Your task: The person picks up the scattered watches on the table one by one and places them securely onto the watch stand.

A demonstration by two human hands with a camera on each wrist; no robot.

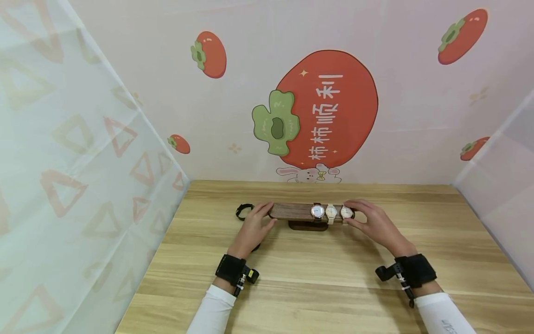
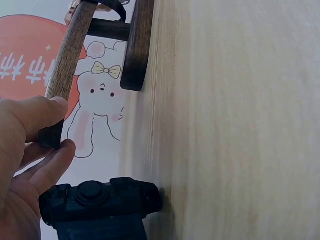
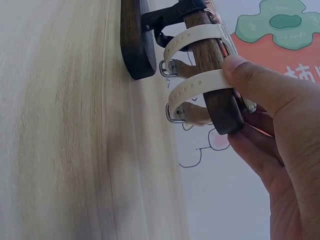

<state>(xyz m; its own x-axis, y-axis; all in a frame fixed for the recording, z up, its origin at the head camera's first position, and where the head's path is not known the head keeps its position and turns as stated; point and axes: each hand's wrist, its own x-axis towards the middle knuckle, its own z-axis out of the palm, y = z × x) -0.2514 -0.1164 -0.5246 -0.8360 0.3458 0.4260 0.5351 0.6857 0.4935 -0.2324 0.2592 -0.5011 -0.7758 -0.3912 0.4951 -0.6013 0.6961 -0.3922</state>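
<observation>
A dark wooden watch stand (image 1: 292, 211) stands near the back of the table, its long bar raised on a smaller base (image 1: 308, 226). Toward the bar's right end sit three watches: a dark-strapped watch (image 1: 317, 211) and two with white straps, the inner white watch (image 1: 331, 212) and the outer white watch (image 1: 346, 212). My left hand (image 1: 252, 229) pinches the bare left end between thumb and fingers, seen close in the left wrist view. At the other end, my right hand (image 1: 381, 227) grips the bar, thumb against the outer white strap (image 3: 202, 84) and fingers around the tip.
A black-strapped watch (image 1: 241, 212) lies on the wooden table (image 1: 317, 287) just left of my left hand. Another dark curved item (image 1: 256, 248) shows partly behind the left wrist. A printed cloth wall (image 1: 233, 116) rises directly behind the table, and another (image 1: 83, 185) borders the left.
</observation>
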